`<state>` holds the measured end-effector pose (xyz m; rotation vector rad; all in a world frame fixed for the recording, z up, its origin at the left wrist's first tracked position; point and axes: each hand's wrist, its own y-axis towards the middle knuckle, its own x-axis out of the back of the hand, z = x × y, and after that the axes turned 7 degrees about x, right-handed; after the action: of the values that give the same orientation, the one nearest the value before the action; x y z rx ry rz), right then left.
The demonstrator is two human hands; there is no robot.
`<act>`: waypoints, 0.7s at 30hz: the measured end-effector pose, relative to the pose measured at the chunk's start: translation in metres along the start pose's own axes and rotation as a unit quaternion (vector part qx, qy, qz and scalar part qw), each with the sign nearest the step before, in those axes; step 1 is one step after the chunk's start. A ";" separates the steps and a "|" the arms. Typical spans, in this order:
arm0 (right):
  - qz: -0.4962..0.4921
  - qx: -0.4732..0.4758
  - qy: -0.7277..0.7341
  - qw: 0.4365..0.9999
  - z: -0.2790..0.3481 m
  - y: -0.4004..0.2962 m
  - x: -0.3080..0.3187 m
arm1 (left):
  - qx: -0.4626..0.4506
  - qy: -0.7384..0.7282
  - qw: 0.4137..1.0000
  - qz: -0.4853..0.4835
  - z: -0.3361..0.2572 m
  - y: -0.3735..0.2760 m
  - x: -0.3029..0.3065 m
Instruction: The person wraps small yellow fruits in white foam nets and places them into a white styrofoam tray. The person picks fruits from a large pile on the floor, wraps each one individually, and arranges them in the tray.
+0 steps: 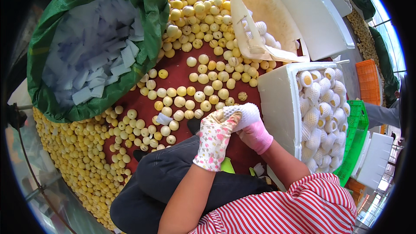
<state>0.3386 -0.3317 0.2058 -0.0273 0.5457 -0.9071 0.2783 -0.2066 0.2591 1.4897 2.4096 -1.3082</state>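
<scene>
Gloved in a flower print, my left hand [215,133] grips one end of a white foam fruit net [249,113]. My right hand [256,136], in a pink glove, holds the same net from its other side, partly hidden behind it. Whether a fruit sits inside the net cannot be seen. Loose round yellow fruit [205,106] lies on the dark red ground cover [182,71] just beyond my hands. To the right stands a white foam box [279,104], filled with netted fruit [321,117].
A green woven sack [152,16] at the upper left holds many flat foam nets [94,78]. Fruit heaps [81,156] spread left and at the top. A stained foam box [273,6] holds some netted pieces. Green [357,113] and orange [368,78] crates stand right, near another person's leg [383,115].
</scene>
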 end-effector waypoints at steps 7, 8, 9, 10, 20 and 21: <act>0.036 -0.210 -0.284 0.935 -0.034 0.103 0.006 | -0.008 0.114 0.993 -0.041 -0.018 0.004 -0.004; 0.006 -0.107 -0.373 0.921 -0.053 0.127 0.018 | 0.002 0.041 0.999 -0.024 -0.010 0.009 -0.006; -0.023 -0.002 -0.455 0.890 -0.080 0.154 0.039 | -0.022 0.048 0.998 -0.042 -0.012 0.011 -0.012; -0.038 0.022 -0.530 0.847 -0.101 0.181 0.052 | -0.044 0.053 0.995 -0.065 -0.015 0.012 -0.014; 0.012 -0.142 -0.729 0.669 -0.134 0.266 0.004 | -0.024 0.038 0.986 -0.163 -0.019 0.023 0.017; -0.018 -0.114 -0.695 0.710 -0.135 0.257 0.008 | -0.022 0.059 0.983 -0.170 -0.017 0.024 0.021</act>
<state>0.4708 -0.1493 0.0215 -0.8899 -0.7893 -0.6121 0.2911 -0.1755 0.2461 1.2145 2.8496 -1.2349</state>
